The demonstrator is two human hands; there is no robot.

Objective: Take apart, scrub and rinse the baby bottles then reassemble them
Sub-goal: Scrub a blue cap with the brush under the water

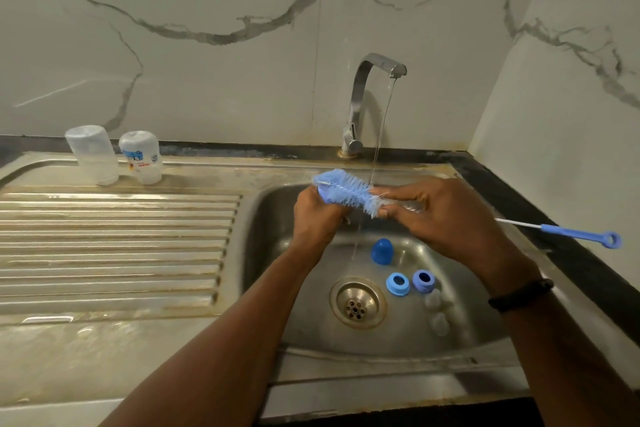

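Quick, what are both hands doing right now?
Left hand: grips the bristle end of the blue bottle brush.
Right hand: pinches the brush's wire stem.

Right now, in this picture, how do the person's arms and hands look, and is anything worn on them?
Both arms are bare from hand to the frame edge: no sleeves and no gloves show. The right hand has a dark band around its wrist, thin and plain, with no marking that I can read. The left hand and its wrist carry nothing. I see no rings on the visible fingers.
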